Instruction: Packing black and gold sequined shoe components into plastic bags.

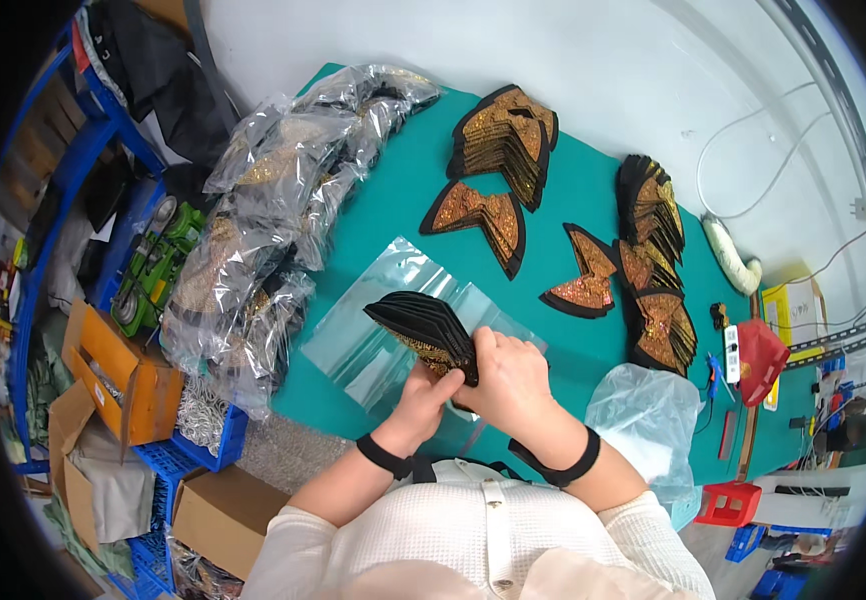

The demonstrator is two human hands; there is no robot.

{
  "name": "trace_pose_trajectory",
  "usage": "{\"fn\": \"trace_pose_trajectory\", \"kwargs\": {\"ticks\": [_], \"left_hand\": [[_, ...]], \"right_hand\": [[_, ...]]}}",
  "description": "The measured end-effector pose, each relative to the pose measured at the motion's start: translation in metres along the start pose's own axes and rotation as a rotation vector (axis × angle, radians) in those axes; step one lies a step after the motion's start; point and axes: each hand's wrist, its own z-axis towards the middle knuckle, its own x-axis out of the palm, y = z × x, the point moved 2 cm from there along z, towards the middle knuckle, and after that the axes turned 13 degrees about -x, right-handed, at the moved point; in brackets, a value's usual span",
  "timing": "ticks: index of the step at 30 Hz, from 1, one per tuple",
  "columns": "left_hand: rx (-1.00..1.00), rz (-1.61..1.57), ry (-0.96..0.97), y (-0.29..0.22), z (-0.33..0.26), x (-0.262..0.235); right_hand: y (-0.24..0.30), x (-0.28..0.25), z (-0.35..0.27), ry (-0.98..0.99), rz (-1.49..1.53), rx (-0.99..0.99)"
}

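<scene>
A green-topped table (378,225) fills the middle of the frame. Along its left side, reaching to the top, lies a long heap of clear plastic bags (283,185), with gold-sequined, black-edged pieces showing through the film. A flat clear bag (348,350) lies at centre, partly covered by the hands and what they carry. At upper centre stands a thick fanned stack of copper sequined bow shapes (498,140), a smaller stack (478,218) just below it; more overlapping stacks (653,215) run down the right side. A crumpled clear bag (643,415) sits right of the hands, its contents too blurred to tell. At lower left, an open orange-brown carton (153,400) stands near a blue basket (228,445) full of tangled silvery pieces; another carton holds grey cloth (128,490).

Over the flat clear bag, near the frame's centre, is a black-backed sequined stack (421,322). The right hand (513,380) grips its right end; the left hand (421,405) pinches its lower edge. A blue-handled tool (714,378) lies at right.
</scene>
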Motion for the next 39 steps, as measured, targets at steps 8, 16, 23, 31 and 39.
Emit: {"fn": "trace_pose_trajectory", "kwargs": {"ticks": [8,16,23,31,39], "left_hand": [[-0.227,-0.027,0.427,-0.022,-0.014,-0.012],[-0.208,0.095,0.538,-0.028,-0.037,-0.006],[-0.134,0.328,0.573,-0.041,-0.031,-0.002],[-0.127,0.469,0.672,-0.047,-0.016,-0.008],[0.008,0.651,0.718,-0.052,-0.001,-0.012]], "right_hand": [[0.024,-0.056,-0.036,0.211,0.504,-0.157],[0.019,-0.049,-0.058,0.114,0.871,-0.038],[0.02,-0.037,-0.059,-0.065,0.825,-0.065],[0.013,-0.027,-0.046,-0.098,0.82,-0.054],[0.007,-0.015,-0.031,-0.106,0.845,0.043]]}}
